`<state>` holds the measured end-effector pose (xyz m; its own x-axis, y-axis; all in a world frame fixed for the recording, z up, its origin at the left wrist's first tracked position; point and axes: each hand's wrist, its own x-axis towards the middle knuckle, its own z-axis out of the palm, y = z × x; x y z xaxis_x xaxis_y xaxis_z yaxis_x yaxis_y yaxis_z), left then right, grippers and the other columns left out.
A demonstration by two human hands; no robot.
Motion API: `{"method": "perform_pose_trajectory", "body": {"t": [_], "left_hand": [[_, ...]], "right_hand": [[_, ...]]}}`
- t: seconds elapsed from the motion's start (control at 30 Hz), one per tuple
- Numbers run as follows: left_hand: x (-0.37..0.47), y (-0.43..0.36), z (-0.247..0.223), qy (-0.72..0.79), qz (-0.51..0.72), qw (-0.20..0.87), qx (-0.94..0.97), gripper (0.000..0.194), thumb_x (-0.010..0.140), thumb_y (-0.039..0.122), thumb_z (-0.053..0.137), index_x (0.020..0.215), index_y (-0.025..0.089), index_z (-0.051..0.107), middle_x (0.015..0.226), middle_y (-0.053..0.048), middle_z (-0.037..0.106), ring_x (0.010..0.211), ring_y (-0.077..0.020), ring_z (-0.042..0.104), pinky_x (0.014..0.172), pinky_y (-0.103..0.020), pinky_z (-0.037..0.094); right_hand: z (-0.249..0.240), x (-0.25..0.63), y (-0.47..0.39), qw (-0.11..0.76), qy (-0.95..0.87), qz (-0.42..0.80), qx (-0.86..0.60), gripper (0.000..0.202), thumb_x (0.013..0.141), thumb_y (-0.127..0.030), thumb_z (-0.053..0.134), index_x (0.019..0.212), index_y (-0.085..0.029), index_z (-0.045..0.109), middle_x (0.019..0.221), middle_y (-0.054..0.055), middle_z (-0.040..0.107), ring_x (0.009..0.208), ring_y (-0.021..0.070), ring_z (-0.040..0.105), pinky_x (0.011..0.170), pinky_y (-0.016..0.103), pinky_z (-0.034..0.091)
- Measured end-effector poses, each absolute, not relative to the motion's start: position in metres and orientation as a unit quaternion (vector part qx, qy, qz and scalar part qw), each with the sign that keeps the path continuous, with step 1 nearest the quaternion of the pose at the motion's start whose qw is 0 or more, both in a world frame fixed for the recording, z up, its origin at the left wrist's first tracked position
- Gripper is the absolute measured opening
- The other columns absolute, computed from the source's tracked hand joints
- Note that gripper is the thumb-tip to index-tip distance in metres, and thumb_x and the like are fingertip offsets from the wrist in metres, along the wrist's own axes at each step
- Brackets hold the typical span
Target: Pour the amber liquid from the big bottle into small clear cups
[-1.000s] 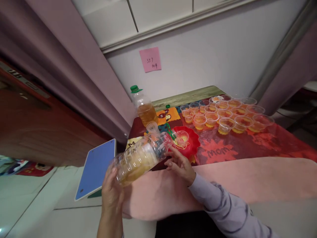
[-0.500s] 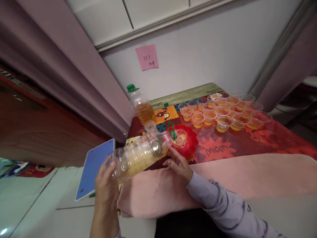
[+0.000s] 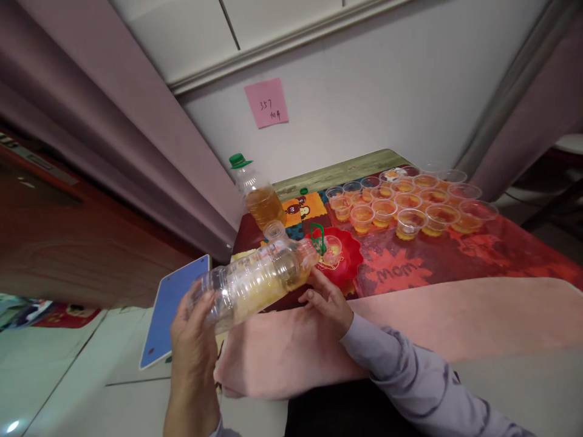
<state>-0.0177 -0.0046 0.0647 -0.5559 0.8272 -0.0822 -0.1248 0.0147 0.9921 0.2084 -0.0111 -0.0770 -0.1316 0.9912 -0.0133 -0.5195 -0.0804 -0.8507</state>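
My left hand (image 3: 195, 325) is wrapped round the bottom end of a clear plastic bottle (image 3: 255, 282) with pale yellow liquid in it. The bottle lies tilted, its mouth pointing right over a red scalloped bowl (image 3: 350, 255). In that bowl stands a small clear plastic cup (image 3: 333, 247), with a green loop-shaped thing (image 3: 317, 238) by its rim. My right hand (image 3: 330, 303) is just below the bottle's neck, fingers apart and index finger stretched toward it. Whether that fingertip touches the neck, I cannot tell.
Several clear cups (image 3: 412, 224) with yellow liquid stand in rows at the right of the table. A large bottle (image 3: 264, 203) with a green cap and amber liquid stands at the back left. A pink cloth (image 3: 410, 315) covers the front edge; a blue board (image 3: 175, 309) is at left.
The bottle's mouth has dipped slightly, and liquid now shows in its neck. My left hand stays round its base; my right hand is nearly unmoved. The view has shifted a little.
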Motion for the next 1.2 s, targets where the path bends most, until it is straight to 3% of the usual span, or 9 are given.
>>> {"method": "perform_pose_trajectory", "body": {"t": [0.3, 0.67, 1.2], "left_hand": [[-0.014, -0.007, 0.073, 0.611, 0.638, 0.372, 0.286, 0.066, 0.050, 0.035, 0.099, 0.109, 0.023, 0.074, 0.102, -0.001, 0.074, 0.086, -0.0183, 0.067, 0.074, -0.030, 0.054], [-0.014, -0.008, 0.074, 0.618, 0.628, 0.364, 0.302, 0.062, 0.055, 0.038, 0.098, 0.110, 0.025, 0.073, 0.103, 0.000, 0.074, 0.086, -0.0184, 0.068, 0.085, -0.036, 0.055], [-0.010, -0.008, 0.077, 0.616, 0.641, 0.358, 0.286, 0.063, 0.053, 0.034, 0.098, 0.111, 0.024, 0.075, 0.107, -0.001, 0.073, 0.091, -0.0194, 0.066, 0.076, -0.031, 0.054]], "right_hand": [[-0.080, 0.205, -0.009, 0.577, -0.353, 0.661, -0.325, 0.103, 0.079, -0.062, 0.087, 0.167, -0.025, 0.047, 0.140, 0.017, 0.072, 0.089, 0.0213, 0.076, 0.070, 0.033, 0.060], [-0.078, 0.207, -0.011, 0.573, -0.347, 0.669, -0.322, 0.105, 0.079, -0.063, 0.088, 0.168, -0.028, 0.046, 0.143, 0.016, 0.071, 0.090, 0.0215, 0.075, 0.072, 0.034, 0.061], [-0.081, 0.204, -0.010, 0.574, -0.345, 0.669, -0.322, 0.108, 0.079, -0.064, 0.088, 0.170, -0.026, 0.043, 0.142, 0.017, 0.071, 0.091, 0.0222, 0.076, 0.070, 0.033, 0.060]]}}
